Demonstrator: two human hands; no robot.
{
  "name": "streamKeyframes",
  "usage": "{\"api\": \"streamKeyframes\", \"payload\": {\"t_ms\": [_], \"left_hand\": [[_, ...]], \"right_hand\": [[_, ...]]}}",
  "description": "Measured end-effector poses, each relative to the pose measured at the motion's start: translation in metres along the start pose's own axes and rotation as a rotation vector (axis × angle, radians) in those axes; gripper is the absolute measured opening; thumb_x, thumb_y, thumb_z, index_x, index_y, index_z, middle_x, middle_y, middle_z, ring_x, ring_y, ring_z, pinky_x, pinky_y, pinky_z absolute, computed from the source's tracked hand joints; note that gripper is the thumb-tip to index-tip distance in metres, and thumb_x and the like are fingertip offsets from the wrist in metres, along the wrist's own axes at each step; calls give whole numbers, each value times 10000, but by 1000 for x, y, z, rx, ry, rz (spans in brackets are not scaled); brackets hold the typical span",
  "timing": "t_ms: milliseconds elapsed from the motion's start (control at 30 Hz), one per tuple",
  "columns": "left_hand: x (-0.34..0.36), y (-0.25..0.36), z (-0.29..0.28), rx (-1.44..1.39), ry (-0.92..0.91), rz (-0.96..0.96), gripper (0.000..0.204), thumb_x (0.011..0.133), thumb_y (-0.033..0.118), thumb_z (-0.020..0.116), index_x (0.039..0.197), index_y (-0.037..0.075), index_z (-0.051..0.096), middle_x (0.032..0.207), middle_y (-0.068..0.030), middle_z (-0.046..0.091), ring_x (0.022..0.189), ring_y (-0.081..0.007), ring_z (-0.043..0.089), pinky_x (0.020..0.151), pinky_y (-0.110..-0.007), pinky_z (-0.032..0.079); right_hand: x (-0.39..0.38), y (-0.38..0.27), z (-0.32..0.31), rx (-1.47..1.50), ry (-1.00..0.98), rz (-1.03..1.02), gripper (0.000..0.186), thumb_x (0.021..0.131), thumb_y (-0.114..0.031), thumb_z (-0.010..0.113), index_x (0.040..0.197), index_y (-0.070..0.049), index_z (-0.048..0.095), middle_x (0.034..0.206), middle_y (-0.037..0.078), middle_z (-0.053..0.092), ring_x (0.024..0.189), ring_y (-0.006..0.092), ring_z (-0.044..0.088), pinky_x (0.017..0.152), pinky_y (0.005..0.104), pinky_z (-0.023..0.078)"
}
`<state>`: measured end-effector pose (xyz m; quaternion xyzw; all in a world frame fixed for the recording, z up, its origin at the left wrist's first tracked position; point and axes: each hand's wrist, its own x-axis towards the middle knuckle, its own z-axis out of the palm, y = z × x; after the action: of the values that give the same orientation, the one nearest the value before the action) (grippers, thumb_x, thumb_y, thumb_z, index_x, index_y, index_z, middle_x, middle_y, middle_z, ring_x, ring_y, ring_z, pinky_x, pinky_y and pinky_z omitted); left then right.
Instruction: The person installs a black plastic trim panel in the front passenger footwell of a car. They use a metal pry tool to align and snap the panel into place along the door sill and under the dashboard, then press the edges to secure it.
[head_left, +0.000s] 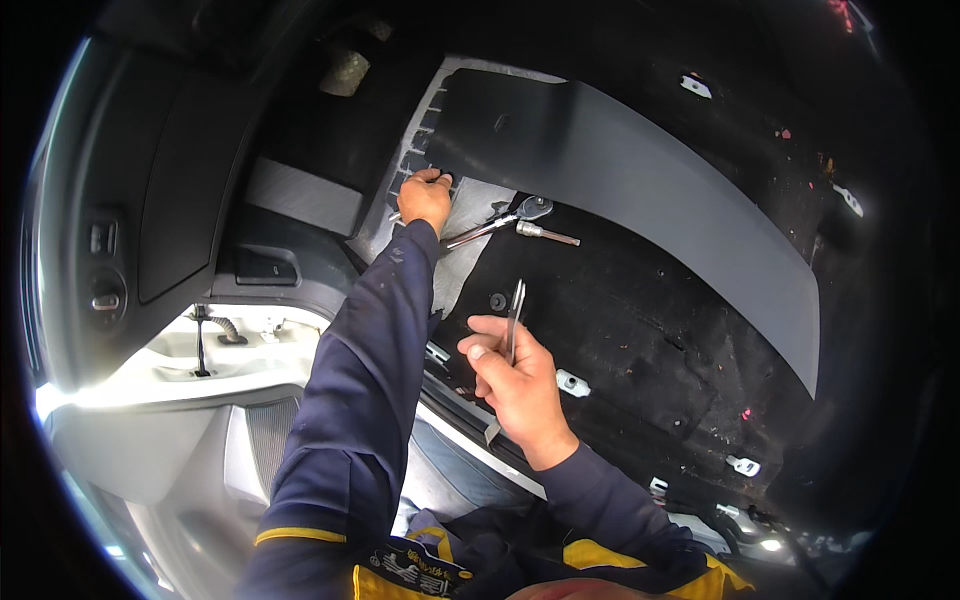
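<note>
My left hand point(427, 200) has its fingers curled down on the notched left edge of a long, curved dark grey trim piece point(640, 160); the fingertips partly hide the spot they press. My right hand point(515, 385) is closed around a slim silver metal tool point(516, 318), one end pointing up and away, a flat end showing below the palm. Between the hands lie a ratchet wrench point(535, 208), its handle reaching toward my left wrist, and a screwdriver bit socket point(548, 233). Light grey backing sheet point(465, 265) shows beneath the left end of the trim piece.
Black vehicle carpet point(640, 330) spreads beneath, with metal anchor brackets point(573, 383) sticking through it. A dark door panel point(180, 180) stands at the left. A pale door sill point(250, 350) runs by my left forearm. A grey flat piece point(303, 193) lies beyond it.
</note>
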<state>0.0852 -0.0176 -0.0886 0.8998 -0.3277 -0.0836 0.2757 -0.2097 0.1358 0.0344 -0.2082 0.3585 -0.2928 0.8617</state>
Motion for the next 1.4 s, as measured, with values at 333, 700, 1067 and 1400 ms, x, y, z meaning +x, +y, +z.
{"api": "streamKeyframes", "payload": {"t_ms": [333,700,1067,1400], "left_hand": [[13,3,21,119,90,-44,258,862,278,854,1051,103,849,1081,-186,815,1049,-370,782,968,-442,590],[-26,0,-19,-1088,-345,-601,204,983,207,647,887,117,491,735,-24,519,631,-143,489,504,-285,349],[-199,44,-62,-1724,-678,-699,159,987,208,628,966,56,584,1024,-96,629,1030,-290,656,1118,-519,550],[-222,50,-79,-1725,-743,-679,147,1005,229,593,955,91,583,1080,-88,633,1102,-317,644,1203,-557,470]], "right_hand": [[10,6,0,-47,32,42,380,1028,-140,715,1356,36,639,1020,17,728,779,58,628,709,261,560],[16,11,-5,97,132,10,355,1017,-87,689,1350,21,634,1031,61,724,650,72,565,547,220,459],[18,9,-14,33,280,-154,379,968,-14,722,1325,59,618,1117,89,701,715,52,586,635,241,507],[23,4,-14,-297,371,-210,218,921,27,778,1109,51,671,873,26,675,769,65,615,711,242,525]]}}
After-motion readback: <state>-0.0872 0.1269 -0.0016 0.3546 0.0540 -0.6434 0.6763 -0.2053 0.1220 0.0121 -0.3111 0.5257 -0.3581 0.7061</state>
